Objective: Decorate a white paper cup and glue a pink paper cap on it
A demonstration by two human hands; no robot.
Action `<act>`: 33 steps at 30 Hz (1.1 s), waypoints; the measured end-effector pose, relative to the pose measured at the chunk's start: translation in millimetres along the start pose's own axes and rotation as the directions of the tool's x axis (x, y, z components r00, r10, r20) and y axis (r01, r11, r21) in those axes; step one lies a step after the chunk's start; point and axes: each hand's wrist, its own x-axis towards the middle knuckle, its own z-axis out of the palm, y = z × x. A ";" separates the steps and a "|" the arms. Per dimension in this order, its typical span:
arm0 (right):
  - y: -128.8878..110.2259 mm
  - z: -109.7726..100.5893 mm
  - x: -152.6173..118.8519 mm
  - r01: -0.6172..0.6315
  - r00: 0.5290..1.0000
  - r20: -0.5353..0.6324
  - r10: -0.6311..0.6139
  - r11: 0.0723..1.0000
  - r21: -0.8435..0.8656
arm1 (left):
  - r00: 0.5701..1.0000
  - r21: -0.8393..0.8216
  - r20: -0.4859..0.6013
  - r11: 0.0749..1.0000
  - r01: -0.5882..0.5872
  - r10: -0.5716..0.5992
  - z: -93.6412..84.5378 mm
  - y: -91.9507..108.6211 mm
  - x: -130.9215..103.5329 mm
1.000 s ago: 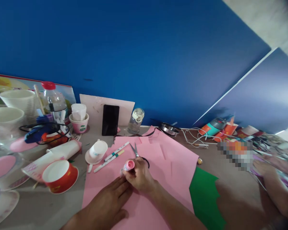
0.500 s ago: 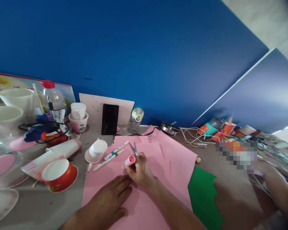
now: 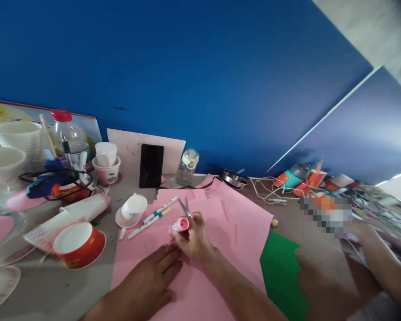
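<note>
My right hand (image 3: 195,236) is closed around a small tube (image 3: 180,226) with a round pink end and a pale, patterned side; its exact kind I cannot make out. Flat on the pink paper (image 3: 200,296) lies my left hand (image 3: 150,278), fingers stretched out, their tips close to the right hand. Scissor blades (image 3: 185,206) point away just beyond the right hand, which hides their handles. To the left, two white markers (image 3: 150,223) rest on the paper. A small white paper cup (image 3: 134,209) stands at the paper's left edge.
A red paper bowl (image 3: 80,245), stacked cups (image 3: 18,138) and a red-capped bottle (image 3: 68,133) crowd the left. Behind are a dark phone (image 3: 151,166) and a glass jar (image 3: 187,167). Green paper (image 3: 280,272) lies right; another person's arm (image 3: 384,258) reaches in there.
The whole view has shifted slightly, so things at the left sit a little farther left. Both hands keep nearly the same pose, and the tube stays in my right hand.
</note>
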 end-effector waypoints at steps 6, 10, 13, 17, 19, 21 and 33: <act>1.0 0.9 -0.2 -0.012 1.000 -0.022 0.011 1.000 -0.023 | 1.000 0.049 0.003 0.999 -0.014 0.014 0.6 -0.1 -0.6; 8.5 -4.1 2.8 -0.061 0.991 -0.118 0.064 0.998 0.027 | 0.999 0.052 -0.033 0.998 -0.024 0.026 5.4 -2.7 -3.1; 3.8 -11.6 2.1 -0.091 0.977 -0.180 0.110 0.990 0.110 | 0.998 0.029 -0.052 0.999 -0.037 0.038 4.4 -2.1 -3.0; -9.3 -10.2 -2.1 -0.049 0.994 -0.090 0.060 0.992 0.113 | 1.000 0.017 0.000 1.000 -0.019 0.019 -2.3 2.0 -0.2; -11.5 -4.9 -2.9 -0.010 0.999 -0.039 0.012 0.998 0.056 | 1.000 -0.002 -0.002 1.000 -0.022 0.022 -4.1 3.1 0.9; -9.6 -0.4 -2.0 0.011 1.000 -0.008 -0.011 1.000 0.009 | 1.000 -0.009 -0.015 1.000 -0.023 0.023 -3.8 2.8 1.0; -7.6 -0.3 -0.3 -0.015 0.999 -0.039 0.015 1.000 0.004 | 1.000 -0.003 0.020 1.000 -0.008 0.008 -7.4 4.8 1.6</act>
